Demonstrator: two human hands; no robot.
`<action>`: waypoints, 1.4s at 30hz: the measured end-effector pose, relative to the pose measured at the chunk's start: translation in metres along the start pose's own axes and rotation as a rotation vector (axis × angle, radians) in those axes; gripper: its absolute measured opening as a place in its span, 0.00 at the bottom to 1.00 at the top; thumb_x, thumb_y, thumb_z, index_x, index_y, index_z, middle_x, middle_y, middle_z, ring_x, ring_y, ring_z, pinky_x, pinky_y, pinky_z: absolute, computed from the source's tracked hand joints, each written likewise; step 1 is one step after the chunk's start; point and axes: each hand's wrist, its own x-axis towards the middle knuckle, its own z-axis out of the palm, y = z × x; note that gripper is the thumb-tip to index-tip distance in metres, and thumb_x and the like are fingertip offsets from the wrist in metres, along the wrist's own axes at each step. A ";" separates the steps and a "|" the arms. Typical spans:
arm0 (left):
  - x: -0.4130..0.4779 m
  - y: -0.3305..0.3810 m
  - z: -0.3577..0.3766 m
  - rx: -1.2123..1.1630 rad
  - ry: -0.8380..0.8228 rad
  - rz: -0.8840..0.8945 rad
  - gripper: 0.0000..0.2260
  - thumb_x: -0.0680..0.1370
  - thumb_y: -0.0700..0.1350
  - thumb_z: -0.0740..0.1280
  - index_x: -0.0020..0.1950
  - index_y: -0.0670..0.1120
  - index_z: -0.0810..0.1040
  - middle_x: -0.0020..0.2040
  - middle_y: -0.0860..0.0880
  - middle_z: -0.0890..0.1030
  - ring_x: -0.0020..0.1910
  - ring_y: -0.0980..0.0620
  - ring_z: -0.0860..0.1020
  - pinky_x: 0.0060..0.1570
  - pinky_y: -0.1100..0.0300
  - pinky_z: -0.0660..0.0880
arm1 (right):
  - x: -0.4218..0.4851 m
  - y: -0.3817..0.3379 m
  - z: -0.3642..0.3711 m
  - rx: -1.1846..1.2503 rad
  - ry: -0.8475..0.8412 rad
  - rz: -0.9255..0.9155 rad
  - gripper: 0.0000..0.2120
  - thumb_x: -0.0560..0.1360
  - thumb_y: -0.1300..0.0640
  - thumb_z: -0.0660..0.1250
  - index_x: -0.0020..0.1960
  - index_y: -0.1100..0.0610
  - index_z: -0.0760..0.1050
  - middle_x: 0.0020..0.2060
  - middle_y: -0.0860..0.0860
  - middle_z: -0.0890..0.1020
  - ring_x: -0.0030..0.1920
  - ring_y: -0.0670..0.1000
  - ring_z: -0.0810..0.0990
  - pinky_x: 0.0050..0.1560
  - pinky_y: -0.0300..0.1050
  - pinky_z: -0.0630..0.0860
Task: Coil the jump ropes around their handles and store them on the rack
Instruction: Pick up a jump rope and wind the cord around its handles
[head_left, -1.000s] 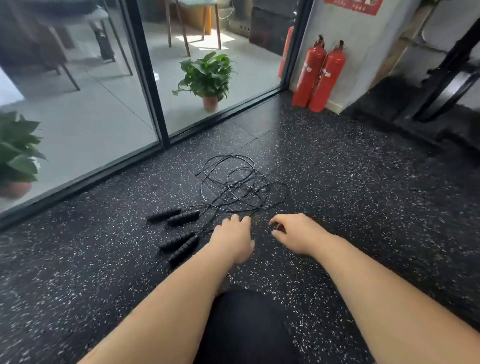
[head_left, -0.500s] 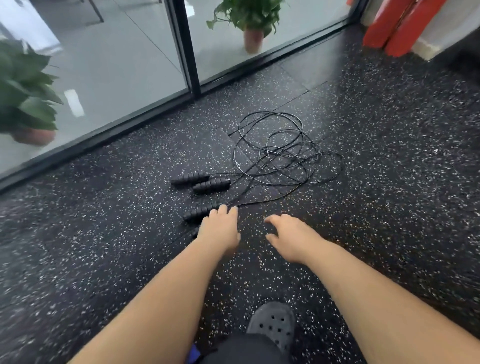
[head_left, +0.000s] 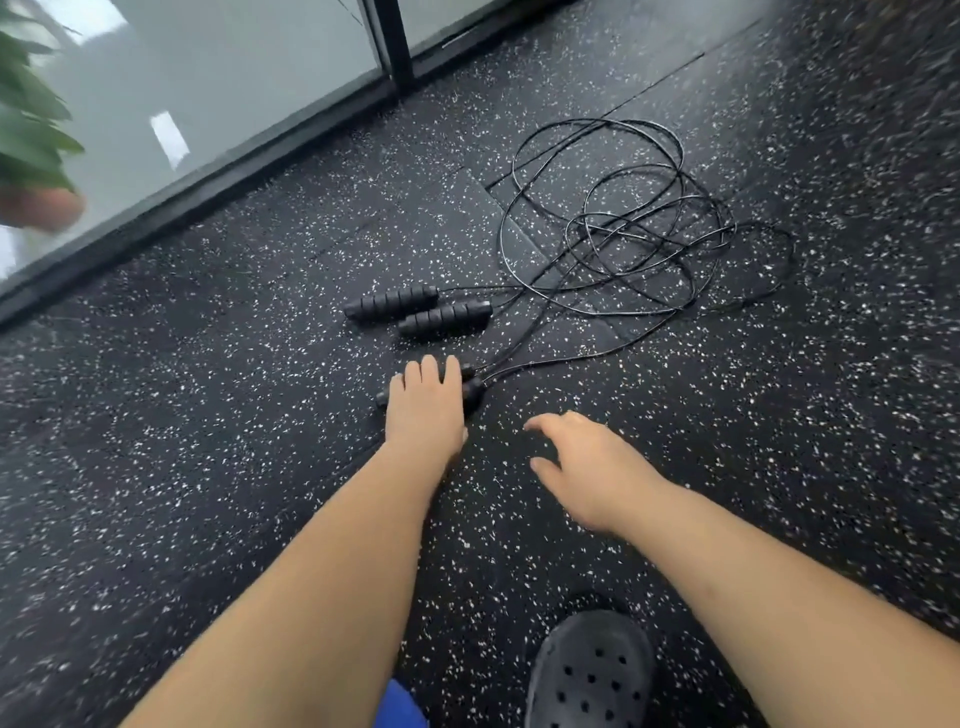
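Head view, looking down: a person bends over two black jump ropes (head_left: 623, 223) lying uncoiled on a speckled rubber floor (head_left: 208, 441) beside a glass door (head_left: 234, 78). The left hand (head_left: 423, 410) rests on the near handles (head_left: 472, 391), its fingers (head_left: 431, 371) straight and close together across the grips, not visibly curled round them. The right hand (head_left: 592, 467) hovers just beside it above the floor, fingers loosely spread and holding nothing. The far handles (head_left: 415, 309) lie side by side, near the left hand but apart from it. The cords run off to the right into one loose tangle of overlapping loops. On this evidence the job has barely begun: no cord is wound on any handle, the two ropes have yet to be separated, and no rack is in sight. A dark shoe (head_left: 589, 670) shows at the bottom edge, and a blurred plant (head_left: 31, 119) stands at the left behind the glass.
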 end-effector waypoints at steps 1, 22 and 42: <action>0.004 -0.001 0.004 0.021 -0.007 -0.016 0.47 0.77 0.60 0.75 0.85 0.44 0.52 0.78 0.40 0.66 0.75 0.38 0.67 0.75 0.43 0.66 | 0.001 0.002 0.003 0.008 0.000 -0.005 0.23 0.87 0.47 0.59 0.81 0.44 0.63 0.69 0.47 0.73 0.62 0.52 0.77 0.61 0.52 0.76; -0.095 0.087 -0.125 -0.272 0.019 0.346 0.41 0.77 0.58 0.75 0.82 0.47 0.57 0.70 0.46 0.70 0.63 0.38 0.80 0.60 0.45 0.78 | -0.103 0.040 -0.074 0.054 0.284 0.157 0.34 0.85 0.54 0.65 0.85 0.43 0.52 0.79 0.47 0.59 0.61 0.56 0.79 0.60 0.56 0.80; -0.353 0.305 -0.362 -0.373 0.429 1.109 0.37 0.75 0.61 0.73 0.81 0.54 0.63 0.64 0.54 0.74 0.60 0.47 0.80 0.60 0.51 0.78 | -0.482 0.126 -0.159 0.208 1.057 0.430 0.21 0.75 0.66 0.62 0.62 0.46 0.75 0.51 0.46 0.76 0.54 0.55 0.78 0.54 0.54 0.76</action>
